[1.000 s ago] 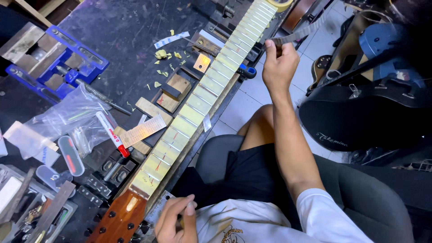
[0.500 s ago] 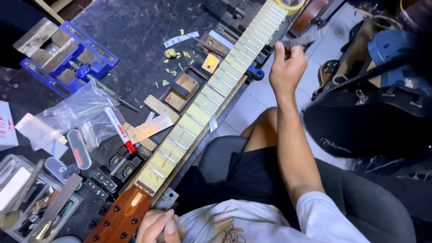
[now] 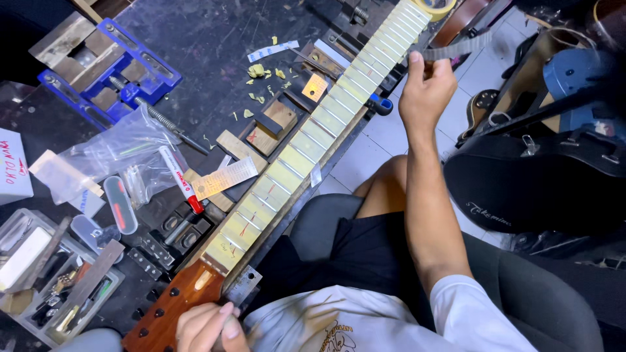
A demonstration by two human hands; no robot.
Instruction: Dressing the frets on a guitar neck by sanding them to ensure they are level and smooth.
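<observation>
I am working along the guitar neck (image 3: 306,146), which is lying slantwise across the dark workbench (image 3: 195,39), its fingerboard covered in pale tape between the frets and its brown headstock (image 3: 173,306) pointing toward my lap. As I judge it, I am in the middle of dressing the frets, with the tool lifted off between strokes. My right hand (image 3: 427,88) is reaching out past the far part of the neck, arm nearly straight, fingers pinched closed around a flat grey file (image 3: 456,47) that is sticking out to the right, clear of the frets. My left hand (image 3: 205,326) is curling over the headstock beside a small metal square (image 3: 244,285), steadying it; I cannot tell how tightly it is gripping. The next stroke would call for laying the file flat across one bare fret, staying off the tape. A red-capped marker (image 3: 179,177) is lying near the neck.
</observation>
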